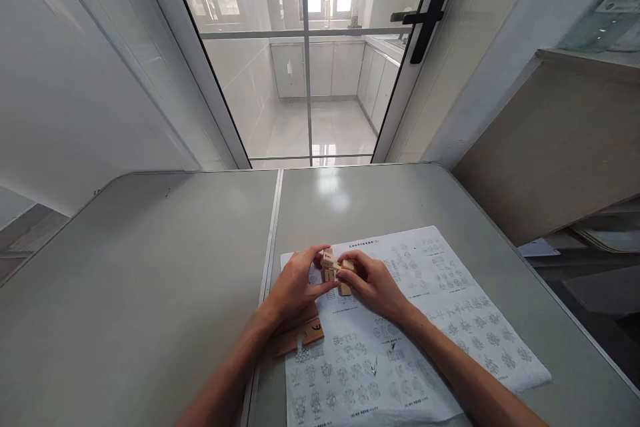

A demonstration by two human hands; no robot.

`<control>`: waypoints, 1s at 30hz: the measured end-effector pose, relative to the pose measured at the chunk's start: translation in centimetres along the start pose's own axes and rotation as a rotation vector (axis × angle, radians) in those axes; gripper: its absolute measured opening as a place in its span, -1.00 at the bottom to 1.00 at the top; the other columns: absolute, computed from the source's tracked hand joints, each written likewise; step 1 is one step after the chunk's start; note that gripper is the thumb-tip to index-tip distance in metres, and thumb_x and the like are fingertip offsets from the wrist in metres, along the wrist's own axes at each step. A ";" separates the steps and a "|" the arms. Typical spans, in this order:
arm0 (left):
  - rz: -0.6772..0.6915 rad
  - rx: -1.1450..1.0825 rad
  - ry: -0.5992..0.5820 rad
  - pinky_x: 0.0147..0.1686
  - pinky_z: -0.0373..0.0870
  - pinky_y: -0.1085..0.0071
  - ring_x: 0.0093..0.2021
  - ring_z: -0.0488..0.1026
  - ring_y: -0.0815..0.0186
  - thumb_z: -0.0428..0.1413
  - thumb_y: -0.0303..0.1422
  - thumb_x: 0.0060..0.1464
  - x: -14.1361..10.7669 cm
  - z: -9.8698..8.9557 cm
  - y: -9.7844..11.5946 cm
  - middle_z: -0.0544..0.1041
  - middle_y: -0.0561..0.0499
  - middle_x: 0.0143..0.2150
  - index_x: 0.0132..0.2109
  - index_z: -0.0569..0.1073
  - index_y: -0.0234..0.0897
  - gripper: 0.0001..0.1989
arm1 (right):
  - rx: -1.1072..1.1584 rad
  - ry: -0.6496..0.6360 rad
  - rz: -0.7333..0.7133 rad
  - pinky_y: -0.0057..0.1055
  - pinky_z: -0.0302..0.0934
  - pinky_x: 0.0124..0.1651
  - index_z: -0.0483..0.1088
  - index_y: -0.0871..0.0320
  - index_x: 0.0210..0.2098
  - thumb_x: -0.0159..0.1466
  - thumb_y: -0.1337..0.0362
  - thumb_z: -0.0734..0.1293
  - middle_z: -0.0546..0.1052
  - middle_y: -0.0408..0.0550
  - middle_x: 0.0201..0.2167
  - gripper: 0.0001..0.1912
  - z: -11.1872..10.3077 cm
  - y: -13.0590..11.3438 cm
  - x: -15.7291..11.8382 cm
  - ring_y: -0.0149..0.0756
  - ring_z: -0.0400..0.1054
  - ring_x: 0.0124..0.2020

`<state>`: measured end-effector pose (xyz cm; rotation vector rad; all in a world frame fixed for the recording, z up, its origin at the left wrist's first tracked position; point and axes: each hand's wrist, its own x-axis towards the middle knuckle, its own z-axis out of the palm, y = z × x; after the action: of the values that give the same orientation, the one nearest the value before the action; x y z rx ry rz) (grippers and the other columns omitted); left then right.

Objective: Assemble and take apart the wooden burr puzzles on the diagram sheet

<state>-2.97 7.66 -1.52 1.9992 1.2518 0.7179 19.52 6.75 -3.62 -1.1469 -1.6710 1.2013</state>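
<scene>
Small notched wooden puzzle blocks (pixel 329 275) are held together between my two hands, just above a printed sheet. My left hand (pixel 301 277) grips them from the left, its index finger at the top and thumb below. From the right, my right hand (pixel 371 280) pinches a pale wooden block (pixel 345 289) with thumb and index finger. How the pieces interlock is too small to make out. Beneath lies the large paper sheet (pixel 420 300) with rows of line drawings. By my left wrist a brown wooden piece (pixel 305 339) with a dark mark rests partly on the sheet, partly hidden by my forearm.
The grey table (pixel 150 280) has a pale seam (pixel 273 227) running front to back left of the sheet. Beyond its far edge stands a glass door (pixel 307 80) with a black handle (pixel 427 20). A brown panel (pixel 545 140) and shelving lie at the right.
</scene>
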 end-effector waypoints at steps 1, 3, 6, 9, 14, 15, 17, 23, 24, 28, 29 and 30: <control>-0.006 -0.001 -0.002 0.08 0.47 0.18 -0.01 0.57 0.14 0.41 -0.23 0.09 0.0 0.0 0.1 0.64 -0.02 0.00 0.27 0.42 -0.11 -0.36 | -0.025 0.002 -0.013 -0.38 0.17 -0.39 0.49 0.12 -0.09 0.43 -0.01 0.37 0.46 -0.18 -0.46 -0.69 0.0 0.0 0.0 -0.31 0.27 -0.48; -0.007 -0.002 0.000 0.09 0.47 0.17 0.02 0.57 0.12 0.42 -0.25 0.07 -0.1 -0.1 0.2 0.64 -0.02 0.03 0.27 0.43 -0.09 -0.35 | -0.058 0.016 -0.042 -0.36 0.21 -0.34 0.53 0.11 -0.08 0.43 -0.01 0.37 0.55 -0.11 -0.37 -0.69 0.1 0.1 0.0 -0.29 0.31 -0.44; 0.018 0.010 0.004 0.09 0.49 0.18 0.03 0.58 0.12 0.43 -0.24 0.08 -0.2 -0.1 0.3 0.65 -0.02 0.05 0.28 0.44 -0.06 -0.36 | -0.048 0.013 -0.042 -0.35 0.20 -0.34 0.50 0.09 -0.02 0.44 -0.03 0.37 0.56 -0.12 -0.37 -0.67 0.1 0.3 -0.1 -0.28 0.32 -0.45; 0.061 0.033 0.007 0.10 0.51 0.18 0.00 0.61 0.13 0.41 -0.23 0.11 -0.4 -0.1 0.3 0.66 0.00 0.04 0.27 0.44 -0.06 -0.39 | 0.042 -0.020 0.002 -0.40 0.13 -0.41 0.35 0.06 0.02 0.42 -0.03 0.40 0.49 -0.23 -0.45 -0.64 0.2 0.6 -0.2 -0.32 0.24 -0.51; 0.145 0.078 0.022 0.16 0.49 0.18 0.08 0.62 0.12 0.40 -0.26 0.15 -0.5 -0.1 0.7 0.66 0.01 0.09 0.24 0.45 -0.05 -0.46 | 0.061 -0.056 -0.009 -0.43 0.04 -0.43 0.27 0.03 0.02 0.43 0.00 0.40 0.35 -0.33 -0.51 -0.65 0.3 0.8 -0.4 -0.37 0.13 -0.54; 0.157 0.083 0.020 0.16 0.49 0.19 0.07 0.62 0.13 0.39 -0.27 0.16 -0.5 -0.1 0.8 0.66 0.01 0.09 0.23 0.45 -0.04 -0.48 | 0.053 -0.057 -0.010 -0.44 0.04 -0.43 0.27 0.03 0.02 0.43 0.00 0.40 0.32 -0.34 -0.52 -0.65 0.3 0.8 -0.5 -0.37 0.12 -0.54; 0.173 0.090 0.014 0.14 0.50 0.21 0.05 0.63 0.16 0.38 -0.29 0.18 -0.6 -0.1 0.8 0.67 0.03 0.08 0.21 0.45 -0.05 -0.51 | 0.054 -0.058 -0.002 -0.44 0.02 -0.44 0.27 0.03 0.01 0.43 -0.01 0.40 0.29 -0.36 -0.54 -0.65 0.3 0.8 -0.5 -0.38 0.10 -0.55; 0.189 0.116 0.014 0.15 0.51 0.19 0.06 0.63 0.14 0.36 -0.31 0.19 -0.7 0.1 0.6 0.67 0.02 0.09 0.19 0.46 -0.05 -0.54 | 0.037 -0.052 -0.005 -0.44 -0.01 -0.45 0.28 0.04 -0.01 0.42 -0.02 0.39 0.23 -0.37 -0.56 -0.65 0.3 0.6 -0.5 -0.38 0.07 -0.55; 0.187 0.118 0.008 0.15 0.51 0.19 0.06 0.63 0.14 0.36 -0.31 0.19 -0.7 0.2 0.6 0.67 0.02 0.09 0.20 0.45 -0.05 -0.54 | 0.036 -0.052 -0.006 -0.44 0.00 -0.45 0.28 0.04 0.00 0.42 -0.02 0.39 0.23 -0.37 -0.56 -0.65 0.3 0.6 -0.5 -0.39 0.07 -0.55; 0.176 0.108 -0.014 0.12 0.52 0.22 0.03 0.63 0.16 0.35 -0.31 0.19 -0.8 0.1 0.6 0.67 0.01 0.06 0.19 0.44 -0.07 -0.54 | 0.050 -0.060 -0.001 -0.46 -0.01 -0.48 0.30 0.05 0.00 0.42 -0.03 0.39 0.20 -0.37 -0.56 -0.64 0.3 0.2 -0.5 -0.41 0.06 -0.57; 0.176 0.106 -0.012 0.12 0.52 0.22 0.03 0.63 0.16 0.35 -0.30 0.19 -0.8 0.1 0.6 0.67 0.01 0.06 0.19 0.45 -0.07 -0.55 | 0.057 -0.060 0.002 -0.47 -0.02 -0.49 0.30 0.05 0.00 0.42 -0.04 0.39 0.20 -0.37 -0.56 -0.64 0.3 0.2 -0.5 -0.42 0.05 -0.58; 0.176 0.104 -0.008 0.12 0.52 0.21 0.03 0.63 0.16 0.34 -0.30 0.19 -0.8 0.1 0.6 0.67 0.01 0.06 0.19 0.45 -0.07 -0.55 | 0.065 -0.062 0.003 -0.47 -0.03 -0.50 0.30 0.06 0.00 0.42 -0.04 0.39 0.21 -0.37 -0.55 -0.64 0.3 0.2 -0.5 -0.43 0.05 -0.59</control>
<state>-2.90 6.74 -1.19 2.2165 1.1387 0.7403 19.41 6.17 -3.93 -1.0822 -1.6642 1.2956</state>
